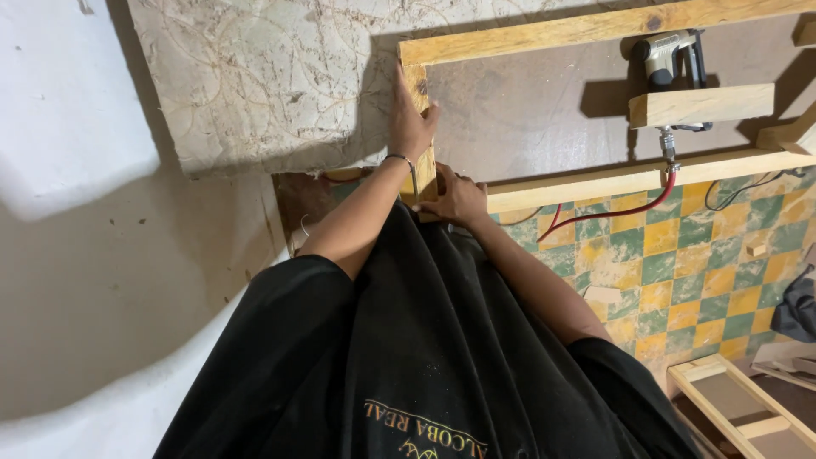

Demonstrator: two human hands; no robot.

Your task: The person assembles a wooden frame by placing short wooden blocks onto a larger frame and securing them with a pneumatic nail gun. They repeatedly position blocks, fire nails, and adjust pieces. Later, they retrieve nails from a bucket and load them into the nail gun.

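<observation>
A wooden frame of pale battens lies on a worktable; its short end batten (417, 85) joins a long top rail (595, 25) and a long lower rail (612, 180). My left hand (410, 123), with a thin bracelet at the wrist, grips the end batten from the left side. My right hand (459, 200) presses on the corner where the end batten meets the lower rail, fingers curled over the wood. My black shirt fills the lower view.
A pneumatic nail gun (671, 58) with a red air hose (629, 208) rests on a short wood block (701, 105) inside the frame. A rough board (272, 76) covers the table's left. Below right are yellow-green checkered floor tiles (680, 263) and another wooden frame (739, 408).
</observation>
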